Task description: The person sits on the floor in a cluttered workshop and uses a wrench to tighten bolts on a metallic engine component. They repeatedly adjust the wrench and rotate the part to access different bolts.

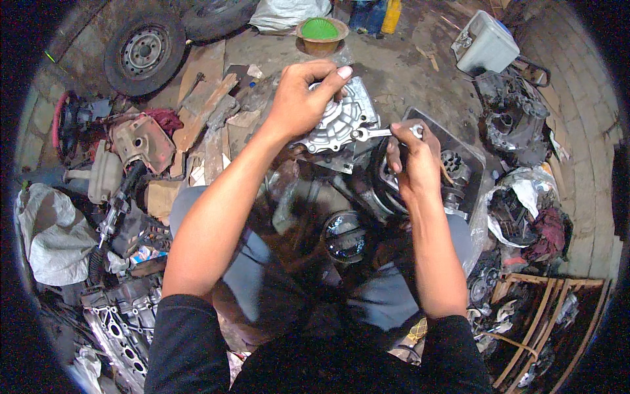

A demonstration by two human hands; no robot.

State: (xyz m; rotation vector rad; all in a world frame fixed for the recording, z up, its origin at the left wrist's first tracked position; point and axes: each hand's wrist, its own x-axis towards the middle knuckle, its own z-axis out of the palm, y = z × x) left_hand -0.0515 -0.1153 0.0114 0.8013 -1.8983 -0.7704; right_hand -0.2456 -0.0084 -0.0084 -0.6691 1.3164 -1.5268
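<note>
My left hand (303, 98) grips the top of a silver cast-metal housing (344, 121), holding it up in front of me. My right hand (410, 157) is closed around the handle of a metal wrench (371, 134), whose head sits against the right side of the housing. Below the housing lies a dark, greasy engine part (387, 190) with a round opening (344, 235) near my knees. My forearms come up from the lower edge, in black sleeves.
A tyre on its rim (144, 52) lies at the far left. Wooden planks (207, 111), a reddish engine part (141, 141), a cylinder head (121, 318), a white plastic container (484, 43), a bowl with a green lid (320, 31) and bags of scrap (525, 213) surround me.
</note>
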